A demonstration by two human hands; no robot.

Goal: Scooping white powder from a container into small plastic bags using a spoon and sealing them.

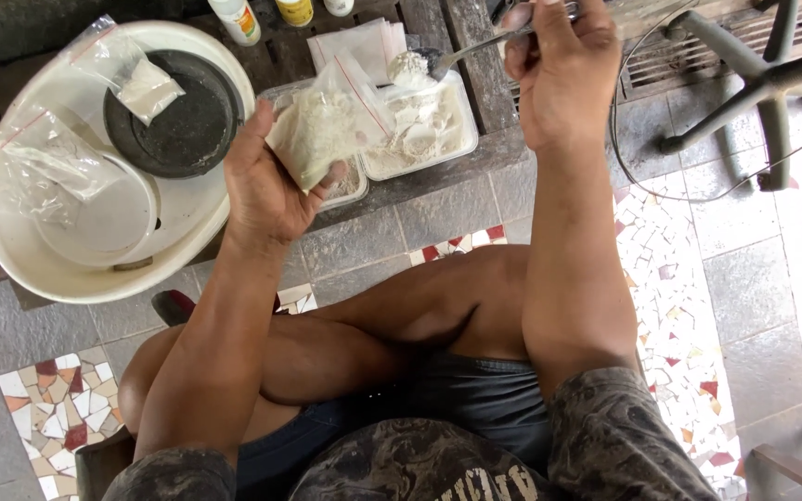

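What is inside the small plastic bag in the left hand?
The plastic bag holds whitish powder, filling most of it. The left hand covers its bottom, so that part is hidden. A spoon with more powder is at its open top.

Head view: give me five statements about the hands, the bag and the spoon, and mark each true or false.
1. The left hand holds a small clear plastic bag partly filled with whitish powder. True.
2. The right hand is empty. False: it grips a metal spoon by the handle.
3. The spoon bowl carries a heap of whitish powder, close to the bag's open mouth. True.
4. The large white basin sits to the right of the right hand. False: it lies left of the left hand, with a dark round dish inside it.
5. The clear tray beneath the spoon holds red liquid. False: it holds whitish powder.
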